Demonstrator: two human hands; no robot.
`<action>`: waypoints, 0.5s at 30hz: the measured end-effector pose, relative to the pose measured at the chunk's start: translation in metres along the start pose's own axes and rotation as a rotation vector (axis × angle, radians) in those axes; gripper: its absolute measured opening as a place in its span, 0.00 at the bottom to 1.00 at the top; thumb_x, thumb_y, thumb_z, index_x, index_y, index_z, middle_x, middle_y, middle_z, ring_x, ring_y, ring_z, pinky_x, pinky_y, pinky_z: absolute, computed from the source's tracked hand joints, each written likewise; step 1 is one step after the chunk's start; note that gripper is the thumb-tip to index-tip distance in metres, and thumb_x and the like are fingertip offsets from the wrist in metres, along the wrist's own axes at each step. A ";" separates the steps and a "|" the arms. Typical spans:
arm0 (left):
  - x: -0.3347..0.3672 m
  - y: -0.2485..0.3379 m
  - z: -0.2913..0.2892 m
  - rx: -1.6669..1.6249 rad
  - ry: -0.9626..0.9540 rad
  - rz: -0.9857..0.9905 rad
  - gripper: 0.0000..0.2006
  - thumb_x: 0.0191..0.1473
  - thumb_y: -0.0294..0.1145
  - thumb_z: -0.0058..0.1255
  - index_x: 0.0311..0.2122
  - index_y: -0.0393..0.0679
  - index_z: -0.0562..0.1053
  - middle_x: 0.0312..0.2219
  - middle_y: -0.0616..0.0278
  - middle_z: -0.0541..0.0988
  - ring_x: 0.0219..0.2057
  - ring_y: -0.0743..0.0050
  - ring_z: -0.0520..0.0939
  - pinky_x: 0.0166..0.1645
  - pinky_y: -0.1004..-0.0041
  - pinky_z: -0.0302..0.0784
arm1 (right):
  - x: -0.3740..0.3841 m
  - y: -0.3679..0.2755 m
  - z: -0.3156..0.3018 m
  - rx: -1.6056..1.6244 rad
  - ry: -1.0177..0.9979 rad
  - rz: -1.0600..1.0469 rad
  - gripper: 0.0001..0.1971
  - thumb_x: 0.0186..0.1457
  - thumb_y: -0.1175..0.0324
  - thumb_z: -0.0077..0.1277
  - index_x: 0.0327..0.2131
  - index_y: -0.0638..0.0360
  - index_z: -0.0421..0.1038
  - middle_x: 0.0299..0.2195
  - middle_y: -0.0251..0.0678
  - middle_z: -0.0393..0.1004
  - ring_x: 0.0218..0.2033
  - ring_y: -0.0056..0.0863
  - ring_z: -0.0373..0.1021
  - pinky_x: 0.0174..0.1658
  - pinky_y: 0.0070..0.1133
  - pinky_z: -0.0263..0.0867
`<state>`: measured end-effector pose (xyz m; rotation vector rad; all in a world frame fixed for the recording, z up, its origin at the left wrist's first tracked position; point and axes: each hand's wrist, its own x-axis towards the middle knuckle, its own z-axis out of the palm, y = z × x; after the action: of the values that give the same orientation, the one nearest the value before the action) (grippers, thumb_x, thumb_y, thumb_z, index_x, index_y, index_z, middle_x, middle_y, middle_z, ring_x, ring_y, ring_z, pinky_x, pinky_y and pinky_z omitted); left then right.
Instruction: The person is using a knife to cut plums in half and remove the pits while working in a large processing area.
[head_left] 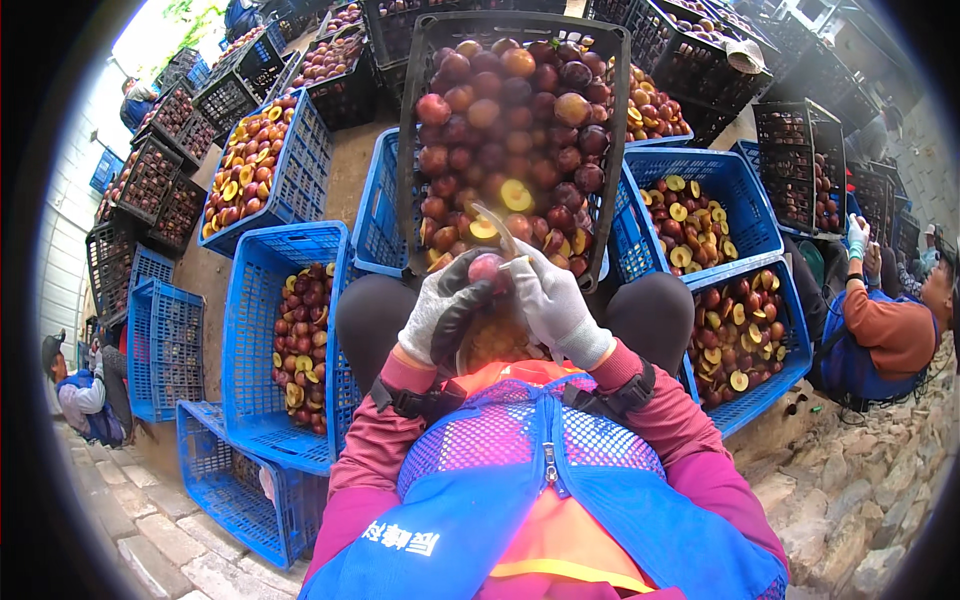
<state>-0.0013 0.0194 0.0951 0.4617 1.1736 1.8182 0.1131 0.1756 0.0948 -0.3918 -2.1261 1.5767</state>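
Note:
My left hand [443,312], in a grey and black glove, holds a reddish plum [487,267] close over my lap. My right hand [553,303], in a white glove, grips a knife whose curved blade [497,228] points up and away beside the plum. Right in front of me a black crate [412,130] leans toward me, heaped with whole dark red plums and a few cut halves. A container [497,340] of yellow cut fruit sits between my knees, mostly hidden by my hands.
Blue crates of halved plums stand at my left [246,330] and at my right [752,405], with another behind it [738,195]. Stacks of black crates fill the background. One person sits at the right [885,335], another at the far left [85,395]. Stone paving lies below.

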 end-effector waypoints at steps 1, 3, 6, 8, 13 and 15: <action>0.000 -0.004 -0.003 0.035 0.006 0.000 0.21 0.68 0.35 0.63 0.62 0.39 0.76 0.49 0.67 0.84 0.49 0.80 0.81 0.56 0.73 0.78 | 0.000 0.004 0.002 -0.067 0.030 -0.055 0.21 0.77 0.63 0.46 0.66 0.63 0.70 0.23 0.41 0.79 0.20 0.31 0.76 0.28 0.30 0.71; -0.002 -0.013 -0.004 0.131 0.024 0.029 0.20 0.69 0.34 0.62 0.61 0.39 0.76 0.48 0.68 0.83 0.48 0.82 0.80 0.55 0.73 0.78 | -0.003 0.009 0.002 -0.173 0.019 -0.029 0.19 0.77 0.63 0.46 0.62 0.63 0.72 0.26 0.50 0.80 0.24 0.45 0.78 0.31 0.37 0.72; 0.002 -0.019 0.000 0.221 0.059 0.055 0.18 0.70 0.35 0.61 0.59 0.38 0.78 0.47 0.69 0.83 0.46 0.82 0.79 0.54 0.74 0.77 | -0.004 0.014 0.003 -0.273 0.018 0.019 0.17 0.76 0.61 0.46 0.57 0.62 0.73 0.28 0.55 0.81 0.28 0.56 0.79 0.33 0.44 0.73; 0.005 -0.028 -0.001 0.266 0.077 0.082 0.17 0.70 0.36 0.61 0.58 0.38 0.78 0.46 0.69 0.83 0.46 0.82 0.80 0.53 0.74 0.78 | -0.003 0.019 0.001 -0.327 -0.001 0.044 0.16 0.76 0.61 0.45 0.53 0.62 0.74 0.28 0.57 0.81 0.30 0.58 0.79 0.34 0.46 0.72; 0.014 -0.031 -0.006 0.438 0.076 0.105 0.17 0.70 0.38 0.60 0.57 0.38 0.79 0.46 0.68 0.84 0.46 0.83 0.80 0.53 0.74 0.78 | 0.001 0.038 0.002 -0.325 -0.019 0.006 0.15 0.77 0.60 0.44 0.47 0.62 0.74 0.30 0.58 0.81 0.29 0.58 0.79 0.33 0.47 0.72; 0.016 -0.029 -0.002 0.256 0.097 0.000 0.18 0.70 0.38 0.61 0.58 0.38 0.79 0.47 0.68 0.84 0.46 0.83 0.81 0.53 0.74 0.79 | 0.005 0.030 -0.002 -0.091 -0.074 0.235 0.15 0.76 0.62 0.45 0.46 0.64 0.76 0.34 0.57 0.81 0.36 0.58 0.79 0.36 0.42 0.73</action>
<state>0.0023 0.0359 0.0667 0.5226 1.4822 1.7133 0.1089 0.1889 0.0680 -0.6437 -2.2827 1.6461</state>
